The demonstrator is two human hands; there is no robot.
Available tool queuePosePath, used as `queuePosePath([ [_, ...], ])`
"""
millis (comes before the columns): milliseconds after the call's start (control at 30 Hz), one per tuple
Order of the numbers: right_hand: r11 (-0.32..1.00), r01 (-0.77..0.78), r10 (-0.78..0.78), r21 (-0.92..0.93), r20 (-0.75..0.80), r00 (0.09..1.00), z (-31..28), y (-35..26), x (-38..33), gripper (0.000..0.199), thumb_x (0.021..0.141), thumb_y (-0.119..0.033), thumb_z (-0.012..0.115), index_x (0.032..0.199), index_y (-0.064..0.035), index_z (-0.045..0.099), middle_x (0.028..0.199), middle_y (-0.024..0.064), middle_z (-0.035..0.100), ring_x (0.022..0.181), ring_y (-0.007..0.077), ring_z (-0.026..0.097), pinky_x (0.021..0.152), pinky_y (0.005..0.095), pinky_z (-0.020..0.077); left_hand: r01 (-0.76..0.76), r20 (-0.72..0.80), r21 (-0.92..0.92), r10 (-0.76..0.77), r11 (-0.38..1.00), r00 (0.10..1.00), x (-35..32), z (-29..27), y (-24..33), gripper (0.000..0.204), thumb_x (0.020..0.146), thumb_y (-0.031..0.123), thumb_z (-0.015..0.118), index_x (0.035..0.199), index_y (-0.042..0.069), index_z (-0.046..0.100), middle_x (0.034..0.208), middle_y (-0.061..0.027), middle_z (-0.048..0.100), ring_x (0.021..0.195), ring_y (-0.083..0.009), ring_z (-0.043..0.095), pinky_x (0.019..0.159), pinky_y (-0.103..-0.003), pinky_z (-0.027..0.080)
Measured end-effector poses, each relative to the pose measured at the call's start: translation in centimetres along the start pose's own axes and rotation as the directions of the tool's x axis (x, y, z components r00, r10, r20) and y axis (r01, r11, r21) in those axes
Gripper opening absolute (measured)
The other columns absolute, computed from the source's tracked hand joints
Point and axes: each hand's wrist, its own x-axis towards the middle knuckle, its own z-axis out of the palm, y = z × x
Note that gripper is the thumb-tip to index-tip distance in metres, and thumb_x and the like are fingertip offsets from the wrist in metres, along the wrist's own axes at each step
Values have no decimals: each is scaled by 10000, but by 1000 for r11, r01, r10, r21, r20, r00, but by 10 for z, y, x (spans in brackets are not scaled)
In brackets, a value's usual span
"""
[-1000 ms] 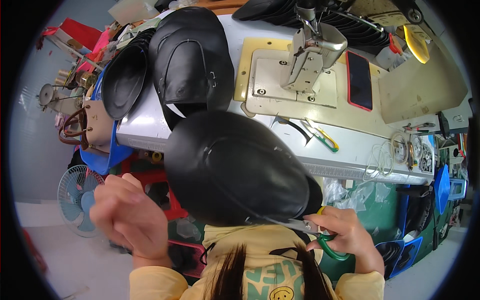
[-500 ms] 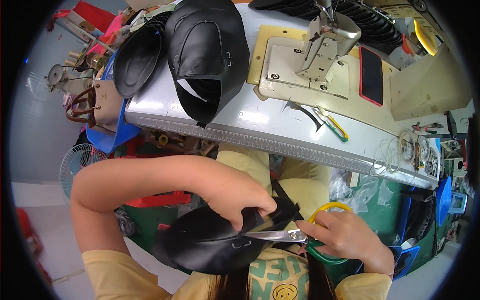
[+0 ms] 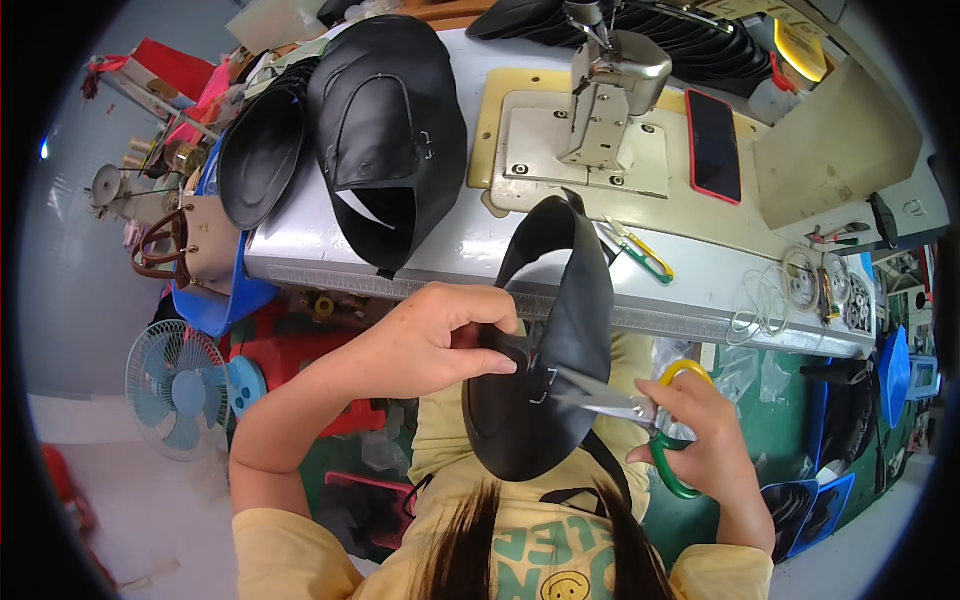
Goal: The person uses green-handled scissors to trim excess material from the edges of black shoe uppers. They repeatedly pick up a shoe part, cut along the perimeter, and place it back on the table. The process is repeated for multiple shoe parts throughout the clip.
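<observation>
A curved black leather piece [image 3: 525, 430] with a wide opening and small white bracket marks is held upright over my lap. My left hand [image 3: 450, 335] pinches its left edge between thumb and fingers. Scissors [image 3: 620, 405] with one yellow and one green handle loop are in my right hand [image 3: 700, 430], fingers through the loops. Their blades stand parted, with the tips by the white marks; whether they touch the leather I cannot tell. The top of the piece leans across the table's front edge.
On the white table [image 3: 310, 225] lie a similar black piece [image 3: 390, 130] and a stack of oval black pieces [image 3: 265, 155]. Beyond are a sewing machine [image 3: 610, 110], a red-edged phone [image 3: 713, 150] and yellow-green thread snips [image 3: 640, 250]. A blue fan [image 3: 190, 390] stands left.
The black piece has been raised and turned from lying sideways to upright. My left hand moved up with it. The scissors shifted slightly right and up, and their blades have parted.
</observation>
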Motion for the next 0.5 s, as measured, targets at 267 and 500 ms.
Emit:
queuePosePath([
  [267, 965, -16, 36, 262, -72, 997, 27, 3, 19, 718, 585, -263, 794, 1193, -12, 506, 799, 87, 512, 708, 216, 488, 625, 302, 407, -117, -88, -125, 106, 985, 990, 14, 21, -6, 138, 726, 28, 659, 796, 13, 541, 731, -27, 495, 606, -91, 433, 548, -222, 358],
  [500, 793, -118, 38, 598, 145, 989, 42, 14, 24, 766, 659, -363, 753, 1278, -33, 443, 957, 76, 523, 750, 154, 453, 640, 254, 392, -334, -335, -456, 188, 825, 923, 25, 40, -22, 136, 739, -58, 641, 762, 11, 526, 756, 8, 494, 646, -45, 445, 558, -194, 354],
])
